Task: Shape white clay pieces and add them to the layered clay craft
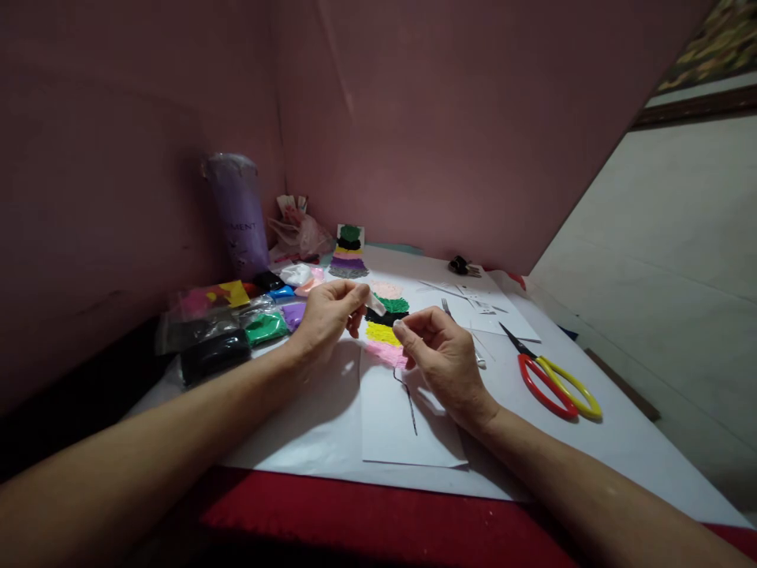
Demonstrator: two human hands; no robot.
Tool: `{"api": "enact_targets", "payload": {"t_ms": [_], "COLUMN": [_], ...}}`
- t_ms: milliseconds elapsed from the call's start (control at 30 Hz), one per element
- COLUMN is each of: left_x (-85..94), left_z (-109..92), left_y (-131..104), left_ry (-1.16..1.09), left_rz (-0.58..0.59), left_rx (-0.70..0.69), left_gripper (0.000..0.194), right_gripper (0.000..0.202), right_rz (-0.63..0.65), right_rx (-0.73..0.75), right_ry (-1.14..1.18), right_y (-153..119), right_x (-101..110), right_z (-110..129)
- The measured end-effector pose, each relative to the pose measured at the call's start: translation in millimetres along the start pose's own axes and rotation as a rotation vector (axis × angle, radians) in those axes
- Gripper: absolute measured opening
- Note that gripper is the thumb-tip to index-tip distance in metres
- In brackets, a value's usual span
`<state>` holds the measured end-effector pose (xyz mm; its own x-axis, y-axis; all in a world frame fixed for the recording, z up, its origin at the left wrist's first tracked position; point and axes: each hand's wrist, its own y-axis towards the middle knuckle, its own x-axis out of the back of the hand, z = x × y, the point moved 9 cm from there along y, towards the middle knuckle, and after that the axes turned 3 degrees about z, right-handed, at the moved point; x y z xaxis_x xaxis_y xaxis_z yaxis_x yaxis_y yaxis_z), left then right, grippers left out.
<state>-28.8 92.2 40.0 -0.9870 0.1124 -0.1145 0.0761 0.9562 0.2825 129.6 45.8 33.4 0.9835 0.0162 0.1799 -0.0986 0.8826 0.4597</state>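
Observation:
My left hand (331, 315) pinches a small white strip of what looks like modelling clay (374, 304) between thumb and fingers. Just to its right, my right hand (441, 347) is closed in a pinch; something pale shows at its fingertips, too small to name. Both hands hover over a sheet of white paper (390, 426) with a black drawn line. Bands of textured clay cross that sheet: pale pink, green (393, 304), black, yellow (382, 333) and pink (384, 353). The right fingers partly cover the bands' right ends.
Scissors (553, 379) with red and yellow handles lie right, near a fork (445, 306) and paper scraps (482, 300). Bagged coloured clay (266, 325) crowds the left, before a purple tumbler (240, 213). A finished-looking striped card (349, 252) and keys (462, 266) lie behind.

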Motion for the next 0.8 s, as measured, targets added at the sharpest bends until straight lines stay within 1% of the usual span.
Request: {"api": "enact_targets", "payload": {"t_ms": [67, 133, 267, 333, 433, 500, 600, 800], "left_x": [-12.7, -20.6, -27.8, -31.6, -39.4, -41.9, -40.2, -42.3], "left_z": [2, 6, 13, 13, 10, 9, 10, 15], "left_y": [-4, -6, -9, -11, -15, -16, -16, -16], "left_ry": [-0.024, -0.043, -0.035, -0.024, 0.025, 0.078, 0.133, 0.187], "left_rz": [0.096, 0.158, 0.219, 0.247, 0.317, 0.345, 0.344, 0.399], "left_rx": [0.008, 0.028, 0.082, 0.091, 0.066, 0.042, 0.033, 0.072], "left_gripper": [0.03, 0.032, 0.036, 0.037, 0.034, 0.031, 0.031, 0.031], "right_gripper": [0.018, 0.024, 0.033, 0.031, 0.021, 0.02, 0.02, 0.02], "right_rz": [-0.037, -0.051, 0.009, 0.029, 0.033, 0.034, 0.036, 0.021], "right_rx": [-0.016, -0.043, -0.065, -0.044, -0.031, -0.043, -0.051, -0.058], "right_ry": [0.044, 0.056, 0.047, 0.045, 0.044, 0.05, 0.054, 0.066], "right_y": [1, 2, 2, 1, 1, 1, 1, -1], "right_x": [3, 5, -1, -3, -5, -6, -6, -3], "right_z": [-3, -6, -8, -5, -1, 0, 1, 3]}}
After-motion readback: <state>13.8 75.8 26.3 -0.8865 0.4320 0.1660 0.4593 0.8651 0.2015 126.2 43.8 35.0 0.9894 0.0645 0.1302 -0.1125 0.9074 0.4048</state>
